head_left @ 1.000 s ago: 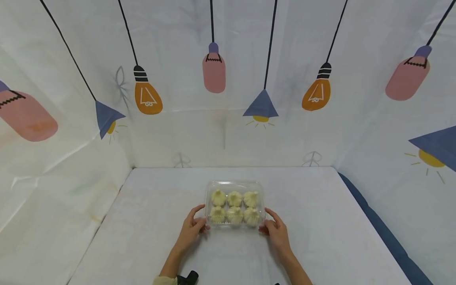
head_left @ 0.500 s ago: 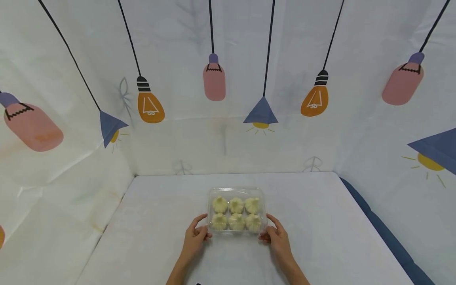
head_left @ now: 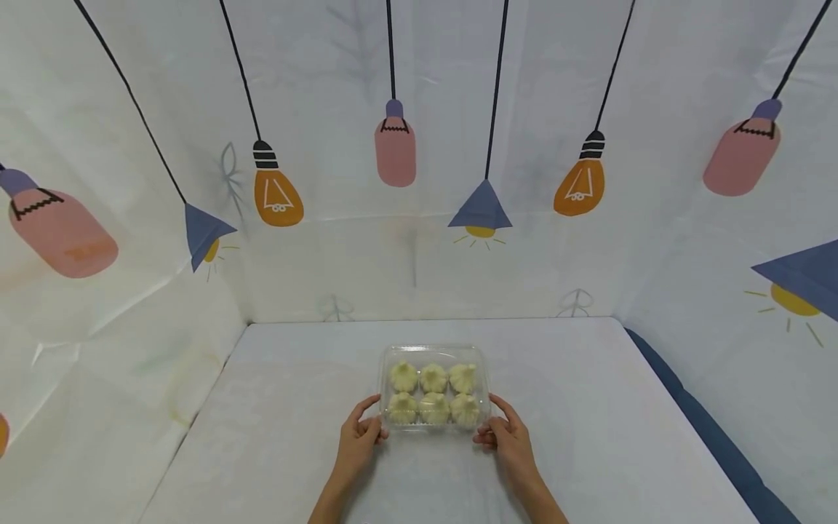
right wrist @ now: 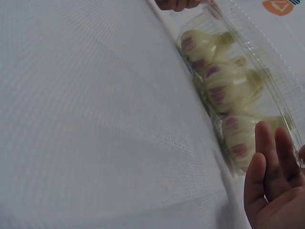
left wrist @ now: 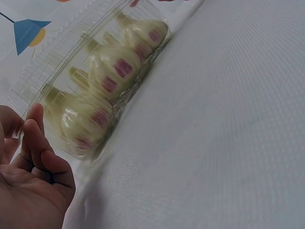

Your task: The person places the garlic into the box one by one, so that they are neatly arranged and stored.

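A clear plastic clamshell box (head_left: 434, 355) sits on the white table with its lid down. Inside are several pale garlic bulbs (head_left: 434, 378) in two rows of three; purple marks show on the garlic bulbs (left wrist: 114, 71) in the left wrist view. My left hand (head_left: 356, 440) holds the box's near left corner, its fingertips at the rim. At the opposite near corner, my right hand (head_left: 511, 437) holds the rim, with the index finger reaching along the side. In the right wrist view, some fingers (right wrist: 265, 143) of that hand stand in front of the nearest bulb.
The white tabletop (head_left: 275, 437) spreads around the box. White sheeting (head_left: 425, 269) printed with hanging lamps and bulbs encloses the table at the back and sides. Dark blue fabric (head_left: 713, 429) runs along the right table edge.
Between the first two frames the head view shifts, so the box, table and wall appear lower. Both hands stay at the box's near corners, and the box stays with its lid down.
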{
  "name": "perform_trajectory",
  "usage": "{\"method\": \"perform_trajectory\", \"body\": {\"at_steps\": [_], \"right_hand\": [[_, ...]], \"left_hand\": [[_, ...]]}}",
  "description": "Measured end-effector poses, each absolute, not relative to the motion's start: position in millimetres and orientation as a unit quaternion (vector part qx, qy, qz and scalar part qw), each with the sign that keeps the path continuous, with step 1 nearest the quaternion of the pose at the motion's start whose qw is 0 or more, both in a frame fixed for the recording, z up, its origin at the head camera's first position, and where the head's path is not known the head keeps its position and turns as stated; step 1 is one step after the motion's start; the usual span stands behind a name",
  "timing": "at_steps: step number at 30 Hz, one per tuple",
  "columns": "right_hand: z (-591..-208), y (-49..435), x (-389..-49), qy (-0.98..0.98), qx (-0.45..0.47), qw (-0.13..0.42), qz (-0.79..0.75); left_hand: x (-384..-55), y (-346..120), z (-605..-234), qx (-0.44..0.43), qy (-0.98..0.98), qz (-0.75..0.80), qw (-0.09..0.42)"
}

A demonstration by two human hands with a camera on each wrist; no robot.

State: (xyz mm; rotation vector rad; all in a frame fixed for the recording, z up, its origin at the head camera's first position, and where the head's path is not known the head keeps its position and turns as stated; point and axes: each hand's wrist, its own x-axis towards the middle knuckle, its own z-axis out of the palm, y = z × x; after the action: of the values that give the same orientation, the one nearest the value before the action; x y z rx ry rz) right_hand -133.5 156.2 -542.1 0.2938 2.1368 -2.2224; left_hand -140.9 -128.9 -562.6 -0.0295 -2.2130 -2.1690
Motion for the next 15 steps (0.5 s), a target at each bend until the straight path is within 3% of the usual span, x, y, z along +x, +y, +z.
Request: {"method": "perform_trajectory", "body": {"at_steps": [15], "right_hand": [[-548, 157, -139, 0.675, 0.115, 0.019, -0.728]], "left_hand": [[-138, -125, -552, 0.001, -0.708, -0.706, 0.019]]}}
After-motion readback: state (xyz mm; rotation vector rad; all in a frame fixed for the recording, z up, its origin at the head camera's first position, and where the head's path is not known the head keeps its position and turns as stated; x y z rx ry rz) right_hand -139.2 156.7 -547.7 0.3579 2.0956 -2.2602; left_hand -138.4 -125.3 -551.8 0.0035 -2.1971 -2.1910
